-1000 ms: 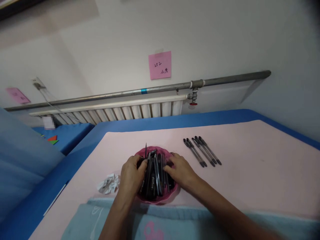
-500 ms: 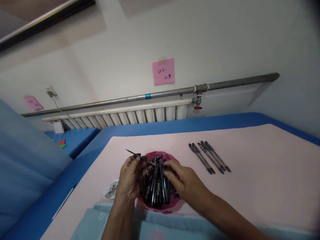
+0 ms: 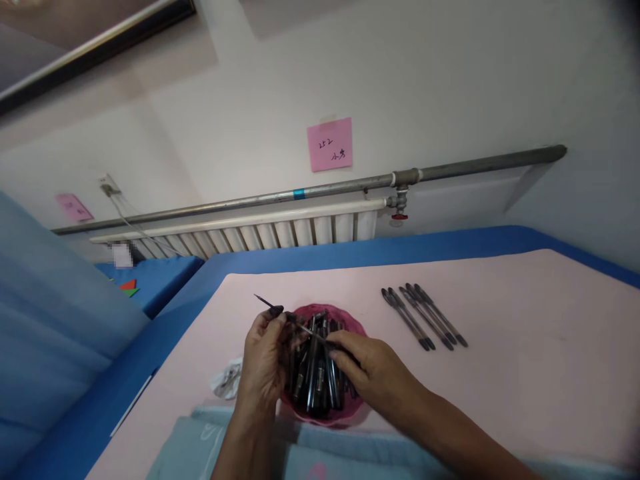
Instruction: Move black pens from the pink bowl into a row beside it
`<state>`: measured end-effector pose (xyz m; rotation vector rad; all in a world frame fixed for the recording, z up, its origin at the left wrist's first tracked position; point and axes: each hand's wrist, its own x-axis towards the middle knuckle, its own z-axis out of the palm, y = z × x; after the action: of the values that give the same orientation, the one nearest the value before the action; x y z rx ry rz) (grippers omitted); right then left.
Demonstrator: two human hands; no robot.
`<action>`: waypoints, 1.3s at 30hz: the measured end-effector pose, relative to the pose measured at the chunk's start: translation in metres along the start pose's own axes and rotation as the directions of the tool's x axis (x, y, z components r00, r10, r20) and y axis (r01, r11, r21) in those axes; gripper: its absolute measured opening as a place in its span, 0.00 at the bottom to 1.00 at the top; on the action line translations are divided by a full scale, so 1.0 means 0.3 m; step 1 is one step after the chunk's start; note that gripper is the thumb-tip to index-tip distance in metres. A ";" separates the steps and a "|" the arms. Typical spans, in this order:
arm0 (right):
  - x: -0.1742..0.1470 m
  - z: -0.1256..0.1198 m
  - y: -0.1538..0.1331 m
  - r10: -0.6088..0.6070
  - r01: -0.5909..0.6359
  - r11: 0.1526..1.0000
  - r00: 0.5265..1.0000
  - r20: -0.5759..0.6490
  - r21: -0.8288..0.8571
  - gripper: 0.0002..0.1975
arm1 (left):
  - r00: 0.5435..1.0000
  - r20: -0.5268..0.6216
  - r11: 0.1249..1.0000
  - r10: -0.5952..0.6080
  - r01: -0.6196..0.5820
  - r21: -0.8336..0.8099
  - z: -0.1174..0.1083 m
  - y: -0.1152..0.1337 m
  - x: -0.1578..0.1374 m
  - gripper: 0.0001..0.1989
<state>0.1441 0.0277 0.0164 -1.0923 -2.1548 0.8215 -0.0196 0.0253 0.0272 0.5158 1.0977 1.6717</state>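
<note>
Above a pink basket (image 3: pixel 359 327), my left hand (image 3: pixel 265 353) pinches a slim pen refill (image 3: pixel 306 329), its dark pointed tip sticking out up and to the left. A small black piece (image 3: pixel 276 311) sits at those fingertips. My right hand (image 3: pixel 363 360) is closed on the other end of the refill, with something dark between the thumb and finger that I cannot fully make out. Loose black pen parts (image 3: pixel 320 383) fill the basket under both hands. To the right, several assembled pens (image 3: pixel 425 317) lie side by side on the pink sheet.
The pink sheet (image 3: pixel 530 333) covers a blue table (image 3: pixel 295 260). Crumpled white material (image 3: pixel 229 379) lies left of the basket. Light-blue cloth (image 3: pixel 295 460) is at the near edge. Behind stand a radiator (image 3: pixel 300 230) and a wall pipe (image 3: pixel 350 183); a blue curtain (image 3: pixel 55 333) hangs left.
My right fingers have moved from the pen parts in the basket onto the refill's rear end. The refill now stretches between both hands. The view has shifted slightly.
</note>
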 end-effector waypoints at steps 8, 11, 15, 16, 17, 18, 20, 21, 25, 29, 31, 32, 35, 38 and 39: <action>-0.001 0.004 0.003 0.009 -0.009 1.000 1.000 0.010 -0.005 0.08 | 1.000 0.017 1.000 0.009 -0.009 0.021 -0.001 -0.006 0.000 0.11; -0.001 0.004 0.003 0.012 -0.013 1.000 1.000 0.017 0.019 0.08 | 1.000 0.025 0.999 0.012 -0.013 0.041 0.000 -0.008 0.000 0.12; -0.001 0.006 0.005 0.015 -0.017 0.998 1.000 0.021 0.068 0.08 | 0.998 0.060 0.996 0.033 -0.037 0.077 0.002 -0.003 -0.007 0.13; -0.001 0.007 0.006 0.017 -0.019 0.997 1.000 0.020 0.072 0.08 | 0.997 0.065 0.995 0.044 -0.050 0.087 0.002 -0.002 -0.009 0.13; -0.001 0.008 0.007 0.019 -0.021 0.997 1.000 0.017 0.073 0.08 | 0.996 0.066 0.993 0.059 -0.066 0.097 0.002 -0.001 -0.011 0.13; -0.001 0.010 0.007 0.021 -0.022 0.997 1.000 0.011 0.075 0.08 | 0.995 0.070 0.991 0.069 -0.076 0.110 0.002 -0.002 -0.013 0.12; 0.001 0.013 0.009 0.031 -0.030 0.995 0.999 -0.010 0.091 0.07 | 0.993 0.104 0.987 0.064 -0.078 0.140 0.004 -0.008 -0.017 0.12; 0.002 0.015 0.010 0.038 -0.036 0.994 0.999 -0.021 0.106 0.07 | 0.990 0.133 0.985 0.051 -0.072 0.155 0.005 -0.013 -0.019 0.11; 0.009 0.016 0.015 0.090 -0.078 0.979 0.994 -0.055 0.191 0.09 | 0.969 0.245 0.976 0.022 -0.074 0.207 0.013 -0.032 -0.029 0.09; 0.017 0.006 0.022 0.160 -0.127 0.933 0.985 -0.071 0.337 0.12 | 0.934 0.334 0.954 -0.125 0.021 0.299 0.014 -0.033 -0.039 0.14; 0.019 0.001 0.019 0.201 -0.160 0.905 0.978 -0.064 0.395 0.10 | 0.883 0.390 0.918 -0.263 0.104 0.383 0.011 -0.034 -0.044 0.16; 0.019 0.000 0.016 0.219 -0.175 0.891 0.974 -0.060 0.419 0.08 | 0.849 0.419 0.898 -0.321 0.133 0.420 0.010 -0.037 -0.046 0.17; 0.019 -0.004 -0.001 0.261 -0.193 0.848 0.963 -0.072 0.494 0.06 | 0.778 0.492 0.875 -0.391 0.150 0.460 0.012 -0.054 -0.055 0.20; 0.020 -0.015 -0.010 0.241 -0.157 0.849 0.965 -0.105 0.504 0.06 | 0.789 0.510 0.893 -0.342 0.103 0.438 0.017 -0.069 -0.058 0.20; 0.022 -0.023 -0.007 0.218 -0.136 0.873 0.968 -0.124 0.468 0.05 | 0.803 0.501 0.897 -0.323 0.091 0.433 0.018 -0.070 -0.057 0.19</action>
<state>0.1448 0.0341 0.0237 -1.0728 -1.6148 1.1978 0.0017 0.0133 0.0148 1.0328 0.9894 0.9905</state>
